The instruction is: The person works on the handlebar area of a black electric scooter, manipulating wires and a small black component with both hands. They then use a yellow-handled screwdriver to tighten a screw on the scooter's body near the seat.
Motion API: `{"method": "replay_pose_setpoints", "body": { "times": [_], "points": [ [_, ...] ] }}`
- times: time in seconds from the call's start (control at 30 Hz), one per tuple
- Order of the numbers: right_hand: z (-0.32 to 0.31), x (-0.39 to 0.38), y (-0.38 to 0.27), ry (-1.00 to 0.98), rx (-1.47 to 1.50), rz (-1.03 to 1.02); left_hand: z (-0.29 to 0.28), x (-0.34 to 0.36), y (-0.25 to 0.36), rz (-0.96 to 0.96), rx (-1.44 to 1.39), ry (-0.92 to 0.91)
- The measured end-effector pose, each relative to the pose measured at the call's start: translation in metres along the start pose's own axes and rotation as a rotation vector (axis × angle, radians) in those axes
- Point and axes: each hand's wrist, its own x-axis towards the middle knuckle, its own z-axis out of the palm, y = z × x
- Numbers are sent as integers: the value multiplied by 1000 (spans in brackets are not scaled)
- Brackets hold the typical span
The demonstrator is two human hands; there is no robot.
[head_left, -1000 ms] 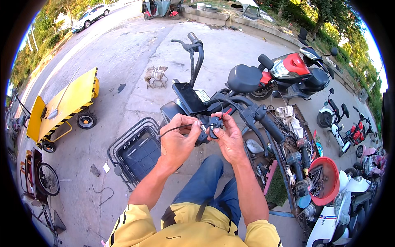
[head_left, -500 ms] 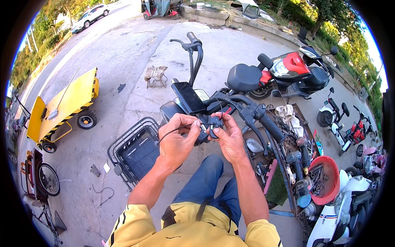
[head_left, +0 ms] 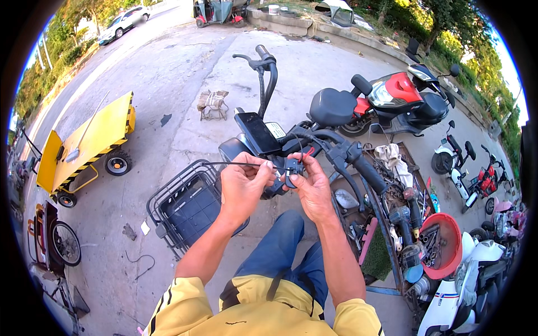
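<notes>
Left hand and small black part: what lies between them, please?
In the head view, a short stretch of black cable spans from the left hand to the black part, which the right hand holds.

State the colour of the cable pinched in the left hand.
The cable is black; head view.

No legible text; white label (head_left: 276, 130) unreadable.

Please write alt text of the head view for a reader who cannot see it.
A left hand pinches a thin black cable beside a small black part held in the right hand, near a handlebar. A black basket lies left, a red basin of tools right.
</notes>
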Motion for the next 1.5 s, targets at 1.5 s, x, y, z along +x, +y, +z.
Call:
{"method": "replay_pose_setpoints", "body": {
  "times": [1.5],
  "points": [
    [2,-7,-8,-85,-137,-100,-13,15,-28,-1,-166,-447]
  ]
}}
